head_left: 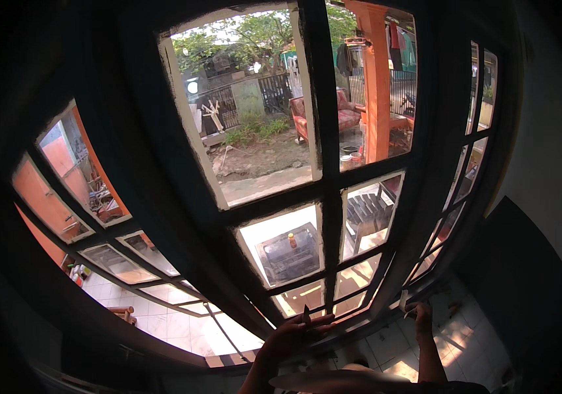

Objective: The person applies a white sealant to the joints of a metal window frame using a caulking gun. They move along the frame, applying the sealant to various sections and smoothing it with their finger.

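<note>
A dark-framed window [327, 223] with several panes stands before me, pale strips edging some of the glass. Near its lower panes, my left hand [297, 333] is in shadow with its fingers stretched out to the right. A dark pointed shape rises from that hand; whether it is a finger or a small object I cannot tell. Farther right, my right hand [419, 316] is closed around a small pale flat piece [404, 301], which sticks up past the fingers toward the window's lower frame. Its exact kind is too dark and small to make out.
An open window sash [130, 230] with small panes is on the left, and another paned window [468, 164] on the right. Outside are a dark table [287, 253] with a bottle, a slatted chair [367, 213], a red sofa [346, 118] and an orange pillar [377, 85].
</note>
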Demonstrator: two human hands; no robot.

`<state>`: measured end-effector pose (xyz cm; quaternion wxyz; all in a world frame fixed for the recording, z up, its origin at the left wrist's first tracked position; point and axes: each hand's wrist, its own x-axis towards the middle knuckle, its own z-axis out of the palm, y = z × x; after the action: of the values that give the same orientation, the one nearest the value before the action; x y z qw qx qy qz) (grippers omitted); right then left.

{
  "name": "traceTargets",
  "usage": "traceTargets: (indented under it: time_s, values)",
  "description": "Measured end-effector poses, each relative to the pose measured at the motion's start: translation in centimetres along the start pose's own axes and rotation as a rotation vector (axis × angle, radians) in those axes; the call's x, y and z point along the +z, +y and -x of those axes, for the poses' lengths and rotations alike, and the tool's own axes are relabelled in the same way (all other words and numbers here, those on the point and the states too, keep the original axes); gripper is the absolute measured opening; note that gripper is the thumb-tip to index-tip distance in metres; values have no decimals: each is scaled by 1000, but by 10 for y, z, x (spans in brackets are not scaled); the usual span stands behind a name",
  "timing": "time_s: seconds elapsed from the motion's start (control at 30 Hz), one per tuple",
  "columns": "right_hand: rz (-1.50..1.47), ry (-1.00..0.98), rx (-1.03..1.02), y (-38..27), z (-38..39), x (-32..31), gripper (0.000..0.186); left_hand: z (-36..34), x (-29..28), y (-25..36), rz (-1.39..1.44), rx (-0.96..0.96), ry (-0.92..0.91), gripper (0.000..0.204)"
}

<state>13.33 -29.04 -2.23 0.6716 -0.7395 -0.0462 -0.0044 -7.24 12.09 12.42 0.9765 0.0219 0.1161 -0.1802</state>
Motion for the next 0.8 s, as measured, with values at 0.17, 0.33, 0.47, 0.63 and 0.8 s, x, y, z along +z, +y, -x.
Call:
traceTargets:
  time_s: [0.17,0.33,0.47,0.63,0.8]
  values:
    - [-159,-44,362,72,32,-12,21,-46,8,-27,-630,117,-95,64]
    - [-378,-119,526,83,22,-33,42,-120,7,-58,-562,44,-131,56]
    - [-451,-44,642,120,-19,-69,17,-171,43,-95,-656,131,-8,41]
    - [-305,72,532,81,-89,-199,62,-211,27,-133,-746,204,53,49]
    - [41,58,549,76,-125,-326,34,-224,22,-155,-575,311,302,35]
